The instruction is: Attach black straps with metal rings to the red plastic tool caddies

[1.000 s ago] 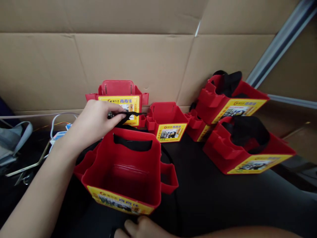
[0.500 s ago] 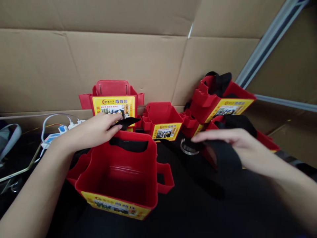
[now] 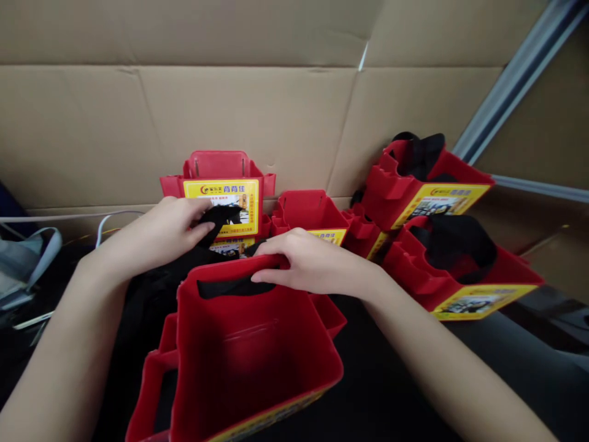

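Note:
A red plastic tote box [image 3: 257,368] with side pockets stands close in front of me, tilted toward me. A black strap [image 3: 225,287] runs through slots in its far wall. My left hand [image 3: 170,236] is behind that wall, fingers pinched on the loose black strap end [image 3: 221,216]. My right hand [image 3: 313,267] is curled over the far rim of the box, fingers closed on the rim and the strap there.
Several more red boxes with yellow labels stand along the cardboard wall [image 3: 257,116]: one behind my left hand [image 3: 221,178], a small one [image 3: 308,212], two at the right [image 3: 427,178] [image 3: 460,270] with black straps inside. White cables [image 3: 105,221] lie at the left.
My right hand came in from the right and took hold of the box's far rim. The box moved closer and tilted toward me. My left hand stays on the strap end.

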Available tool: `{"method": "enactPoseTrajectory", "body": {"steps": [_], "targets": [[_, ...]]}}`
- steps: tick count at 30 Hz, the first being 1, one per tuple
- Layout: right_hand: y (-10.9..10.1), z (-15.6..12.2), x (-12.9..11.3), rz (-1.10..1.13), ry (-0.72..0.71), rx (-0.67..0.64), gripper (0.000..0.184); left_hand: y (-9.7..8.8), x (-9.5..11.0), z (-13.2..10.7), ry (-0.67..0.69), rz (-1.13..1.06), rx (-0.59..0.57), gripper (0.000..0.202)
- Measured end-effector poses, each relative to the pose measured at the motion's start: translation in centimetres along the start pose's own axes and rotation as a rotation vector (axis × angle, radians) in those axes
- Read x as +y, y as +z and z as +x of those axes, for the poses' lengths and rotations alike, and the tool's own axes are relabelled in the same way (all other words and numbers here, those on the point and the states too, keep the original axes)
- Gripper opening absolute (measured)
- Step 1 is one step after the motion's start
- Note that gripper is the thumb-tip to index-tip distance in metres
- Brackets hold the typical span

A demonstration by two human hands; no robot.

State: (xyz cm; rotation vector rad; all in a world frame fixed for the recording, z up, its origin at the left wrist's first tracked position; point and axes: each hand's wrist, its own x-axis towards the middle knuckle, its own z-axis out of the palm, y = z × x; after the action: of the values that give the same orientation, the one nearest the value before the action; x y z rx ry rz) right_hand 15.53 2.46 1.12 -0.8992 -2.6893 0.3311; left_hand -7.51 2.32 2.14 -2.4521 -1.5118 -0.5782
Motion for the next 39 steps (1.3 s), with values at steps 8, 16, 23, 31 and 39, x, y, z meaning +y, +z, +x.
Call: {"method": "enactPoseTrajectory", "body": {"steps": [8, 16, 23, 31, 39], "targets": [[-0.8, 0.0, 2.6, 0.109, -0.117, -0.174, 0.036, -1.2, -0.6, -0.9, 0.127, -0.234, -0.061, 0.032], [-0.7, -0.2, 3.4, 0.15, -0.155, -0.239, 0.039, -0.1, -1.4, -0.2, 0.255, -0.619, -0.581, 0.027], [-1.2, -0.7, 3.6, 0.227, -0.172, -0.28, 0.035, 1.0, -1.6, 0.9, 0.403, -0.739, -0.857, 0.014], [-0.4, -0.1, 4.1, 0.46, -0.254, -0.308, 0.031, 0.8, -1.7, 1.0, 0.362, -0.691, -0.77, 0.008], [-1.2, -0.8, 4.3, 0.507, -0.273, -0.345, 0.025, -0.4, -5.8, -0.4, 0.135, -0.544, -0.607, 0.011]]}}
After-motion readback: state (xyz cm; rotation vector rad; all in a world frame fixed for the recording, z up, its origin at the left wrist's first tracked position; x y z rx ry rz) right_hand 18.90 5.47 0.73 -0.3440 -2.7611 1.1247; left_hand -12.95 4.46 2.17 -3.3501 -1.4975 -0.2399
